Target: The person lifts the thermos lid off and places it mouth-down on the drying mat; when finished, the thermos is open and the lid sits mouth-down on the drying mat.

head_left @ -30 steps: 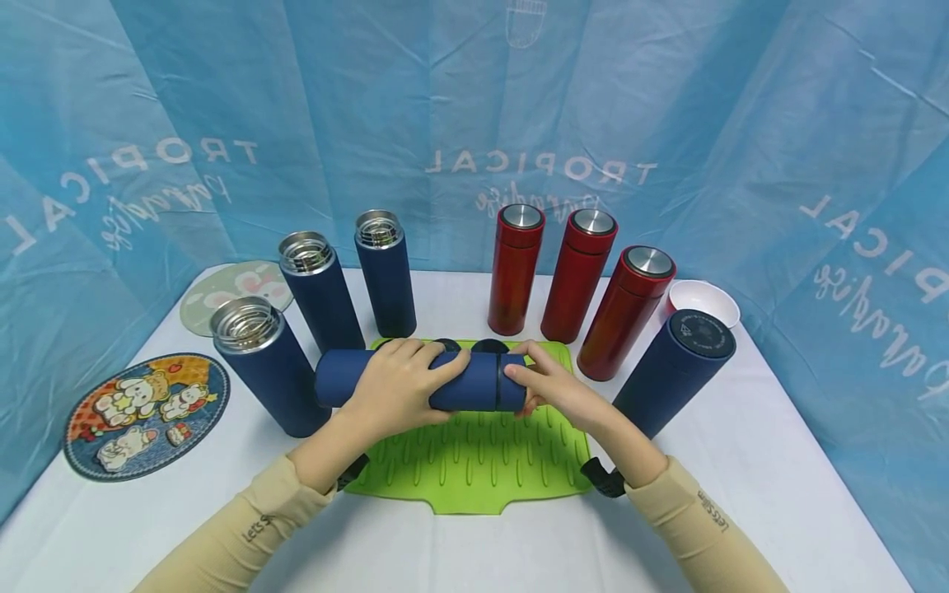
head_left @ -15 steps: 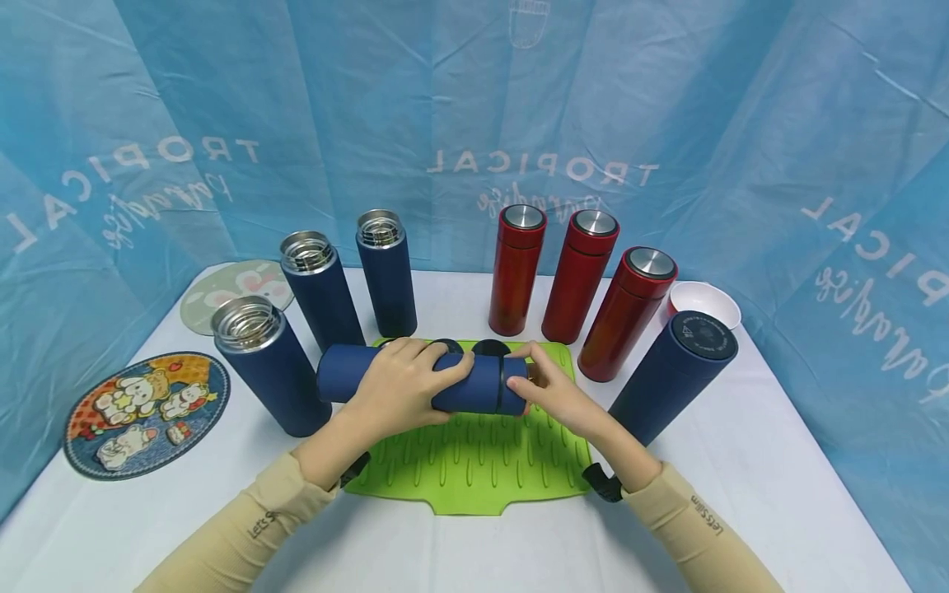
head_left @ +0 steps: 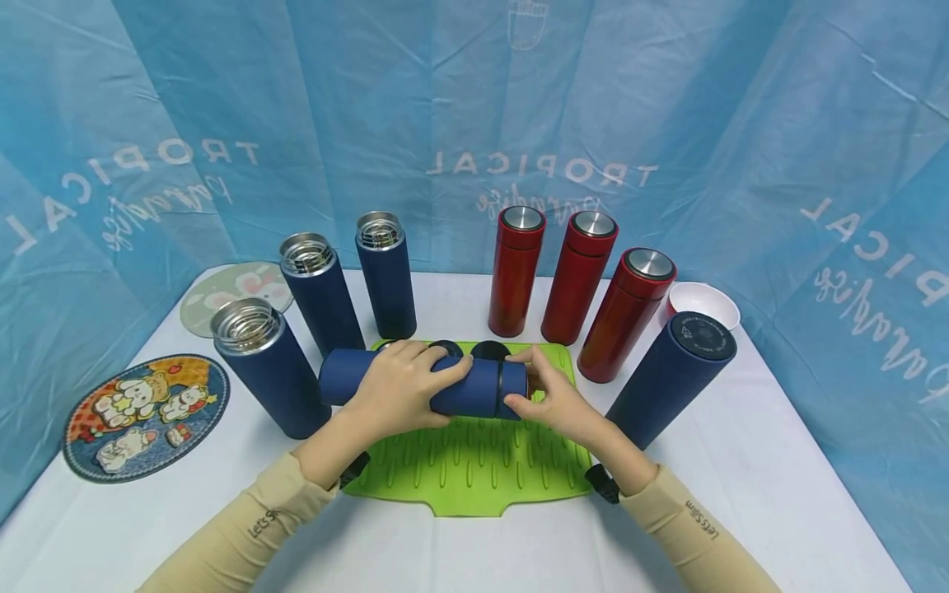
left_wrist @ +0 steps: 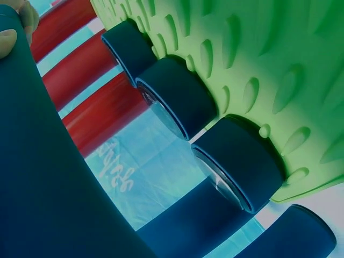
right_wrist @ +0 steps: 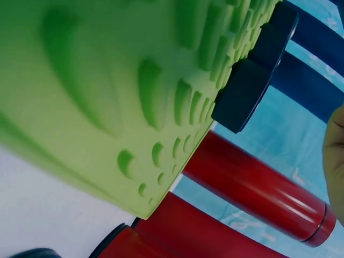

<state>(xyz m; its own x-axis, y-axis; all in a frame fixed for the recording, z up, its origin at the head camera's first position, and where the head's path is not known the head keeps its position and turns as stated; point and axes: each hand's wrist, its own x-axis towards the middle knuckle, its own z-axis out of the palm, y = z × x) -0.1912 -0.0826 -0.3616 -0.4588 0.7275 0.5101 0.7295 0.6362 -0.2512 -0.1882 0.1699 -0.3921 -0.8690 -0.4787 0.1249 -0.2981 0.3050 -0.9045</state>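
Above the green mat (head_left: 474,469), a dark blue flask (head_left: 478,392) is held lying on its side: the left hand (head_left: 404,391) is clamped round its body, and the right hand (head_left: 556,403) pinches its cap (head_left: 513,380) between thumb and fingers. The cap is on, a dark ring (head_left: 499,391) marking the seam, so this one looks unfinished; whether it is loosening I cannot tell. Its long axis runs crosswise from nine o'clock to three, and the cap end, dipping slightly, points to three. At twelve, three loose caps (head_left: 489,351) sit along the mat's far edge. From nine round to eleven stand three open blue bottles (head_left: 274,380), which I judge done. Left closed, by the look of it, are the lone blue bottle (head_left: 660,391) upright at three and three red bottles (head_left: 580,280) from one to two.
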